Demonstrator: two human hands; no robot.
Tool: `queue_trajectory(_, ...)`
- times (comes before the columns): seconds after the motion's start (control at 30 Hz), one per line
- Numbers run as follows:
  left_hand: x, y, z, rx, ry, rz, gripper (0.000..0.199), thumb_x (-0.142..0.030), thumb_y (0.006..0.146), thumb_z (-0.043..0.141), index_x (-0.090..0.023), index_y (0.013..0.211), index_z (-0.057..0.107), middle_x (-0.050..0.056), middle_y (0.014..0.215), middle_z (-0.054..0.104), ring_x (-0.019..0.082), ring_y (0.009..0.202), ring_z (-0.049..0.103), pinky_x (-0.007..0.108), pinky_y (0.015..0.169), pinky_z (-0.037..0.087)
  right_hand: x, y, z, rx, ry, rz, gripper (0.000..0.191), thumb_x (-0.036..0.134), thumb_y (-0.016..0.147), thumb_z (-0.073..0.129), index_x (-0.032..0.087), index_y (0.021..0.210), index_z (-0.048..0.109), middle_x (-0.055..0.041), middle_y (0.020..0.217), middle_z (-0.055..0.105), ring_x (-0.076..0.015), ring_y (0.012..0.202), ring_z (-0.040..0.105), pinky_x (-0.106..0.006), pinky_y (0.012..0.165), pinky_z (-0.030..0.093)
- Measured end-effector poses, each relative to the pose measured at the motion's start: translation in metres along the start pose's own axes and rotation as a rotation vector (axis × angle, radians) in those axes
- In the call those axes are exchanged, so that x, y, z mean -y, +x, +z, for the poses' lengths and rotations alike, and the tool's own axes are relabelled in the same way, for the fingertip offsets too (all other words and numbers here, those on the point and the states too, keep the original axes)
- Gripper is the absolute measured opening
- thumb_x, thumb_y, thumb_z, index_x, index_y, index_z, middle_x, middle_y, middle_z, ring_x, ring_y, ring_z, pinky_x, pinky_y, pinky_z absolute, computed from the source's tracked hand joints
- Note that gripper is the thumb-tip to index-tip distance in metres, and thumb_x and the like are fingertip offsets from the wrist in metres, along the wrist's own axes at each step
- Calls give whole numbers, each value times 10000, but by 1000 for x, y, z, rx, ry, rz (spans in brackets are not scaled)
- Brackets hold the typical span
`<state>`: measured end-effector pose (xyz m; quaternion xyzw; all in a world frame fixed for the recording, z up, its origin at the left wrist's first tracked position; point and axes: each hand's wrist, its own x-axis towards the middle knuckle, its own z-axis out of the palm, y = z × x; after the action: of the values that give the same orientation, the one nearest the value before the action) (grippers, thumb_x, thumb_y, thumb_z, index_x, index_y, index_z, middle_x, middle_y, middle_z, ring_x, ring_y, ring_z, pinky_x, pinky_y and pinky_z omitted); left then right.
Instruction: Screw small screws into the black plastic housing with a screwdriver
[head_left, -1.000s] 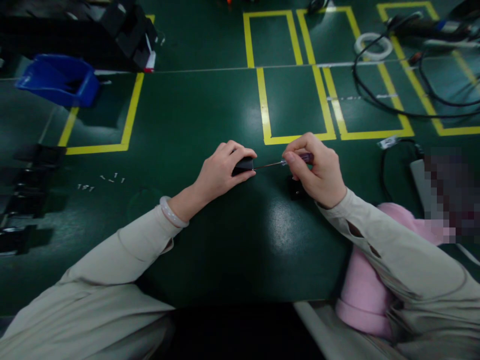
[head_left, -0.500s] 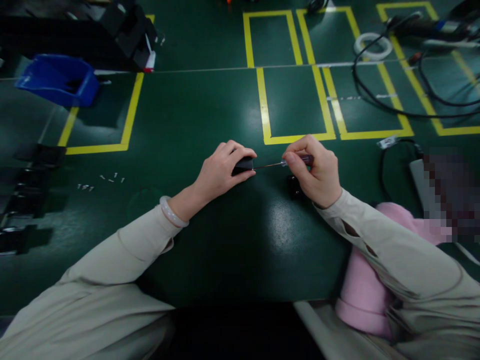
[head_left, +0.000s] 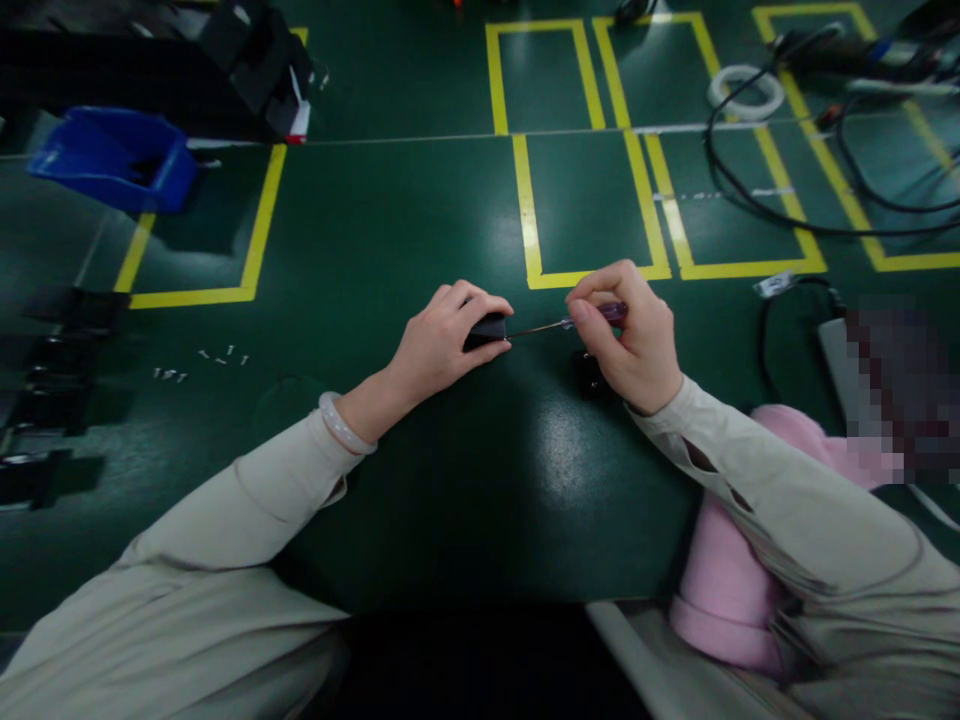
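My left hand (head_left: 442,340) grips a small black block (head_left: 487,330) between thumb and fingers, on the green table (head_left: 420,500). In my right hand (head_left: 634,335) is a screwdriver (head_left: 613,313) with a purplish handle, pinched between thumb and fingers. Its thin shaft points left, and the tip meets the right end of the black block near my left thumb. A second black part (head_left: 590,374) lies just below and left of my right hand, partly covered by it. Several small screws (head_left: 170,375) are scattered on the table to the left.
A blue bin (head_left: 116,160) stands at the back left, near a black rack (head_left: 247,70). Several black parts (head_left: 56,390) line the left edge. White tape roll (head_left: 745,93), black cables (head_left: 757,205) and a blurred dark object (head_left: 900,370) are on the right. Yellow tape marks rectangles.
My right hand and the screwdriver handle have shifted very slightly, the hand rising a little. My left hand still holds the black block in the same place.
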<state>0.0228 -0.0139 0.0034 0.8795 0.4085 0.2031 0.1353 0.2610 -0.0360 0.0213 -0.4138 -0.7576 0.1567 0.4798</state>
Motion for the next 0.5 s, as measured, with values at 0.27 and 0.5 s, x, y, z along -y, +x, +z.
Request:
queue_trajectory(0.27, 0, 0, 0, 0, -9, -2, 318, -338, 927, 644, -222, 1218, 585, 75, 1177, 605, 249, 1082, 557, 411, 937, 483, 0, 0, -1, 27, 7, 47, 154, 350, 972, 512, 224, 1040, 568, 13, 783, 560, -102, 637, 548, -269, 566, 457)
queue_trajectory(0.5, 1, 0, 1, -9, 7, 13, 331, -339, 927, 652, -207, 1224, 589, 78, 1173, 606, 247, 1078, 563, 399, 928, 488, 1, 4, -4, 43, -28, 41, 181, 368, 970, 533, 207, 897, 571, 34, 720, 558, -70, 569, 510, -231, 535, 437)
